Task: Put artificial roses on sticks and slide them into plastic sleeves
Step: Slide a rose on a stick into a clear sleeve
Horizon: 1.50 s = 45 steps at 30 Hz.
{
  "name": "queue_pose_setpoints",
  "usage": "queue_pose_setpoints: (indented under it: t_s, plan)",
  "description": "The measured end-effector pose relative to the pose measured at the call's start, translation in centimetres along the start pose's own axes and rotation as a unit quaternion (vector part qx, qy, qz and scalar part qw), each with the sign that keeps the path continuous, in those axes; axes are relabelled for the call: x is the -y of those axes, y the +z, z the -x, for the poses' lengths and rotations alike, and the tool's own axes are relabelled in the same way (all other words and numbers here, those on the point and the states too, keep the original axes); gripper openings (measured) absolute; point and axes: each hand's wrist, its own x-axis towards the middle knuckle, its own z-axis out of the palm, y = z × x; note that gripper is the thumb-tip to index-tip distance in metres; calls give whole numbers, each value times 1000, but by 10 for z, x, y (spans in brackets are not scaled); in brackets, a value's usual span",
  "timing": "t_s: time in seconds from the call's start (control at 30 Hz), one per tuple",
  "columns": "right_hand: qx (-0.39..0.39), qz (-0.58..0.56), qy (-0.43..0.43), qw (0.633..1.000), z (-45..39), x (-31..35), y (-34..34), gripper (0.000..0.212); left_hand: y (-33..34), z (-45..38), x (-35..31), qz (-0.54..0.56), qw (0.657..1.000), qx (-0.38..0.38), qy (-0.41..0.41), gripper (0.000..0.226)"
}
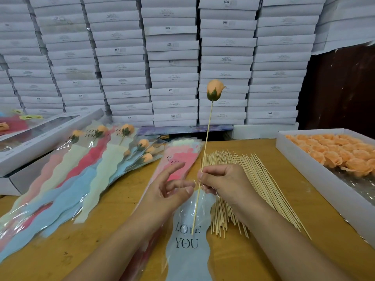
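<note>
My right hand [221, 182] pinches a thin wooden stick [207, 142] about a third of the way up, holding it nearly upright. An orange rose bud [215, 90] with a green base sits on the stick's top end. The stick's lower end reaches down into a clear sleeve [187, 236] printed "LOVE YOU" over pale blue paper. My left hand [168, 191] pinches the sleeve's clear upper edge, its index finger stretched out. Under the sleeve lies a stack of empty sleeves [182, 157].
A heap of bare sticks [249, 183] lies right of my hands. A white box of orange rose heads [334, 153] stands at the right edge. Several sleeved roses [97, 165] fan out at left beside flat window boxes [40, 138]. Stacked white boxes [172, 57] wall the back.
</note>
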Motion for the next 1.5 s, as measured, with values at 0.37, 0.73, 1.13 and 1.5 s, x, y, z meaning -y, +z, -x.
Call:
queue_pose_setpoints:
  t_s: [0.37, 0.73, 1.13, 1.5]
  plan:
    - [-1, 16, 12, 1000, 1, 3, 0, 28, -1, -2, 5, 28, 999, -18, -3, 20]
    - [-58, -15, -3, 998, 1, 5, -3, 34, 1, 2, 1, 25, 993, 48, -108, 22]
    - [-61, -3, 17, 998, -1, 2, -2, 25, 2, -1, 1, 105, 985, 10, -139, 26]
    - [-131, -18, 32, 991, -22, 19, -17, 3, 3, 1, -1, 99, 984, 6, -149, 27]
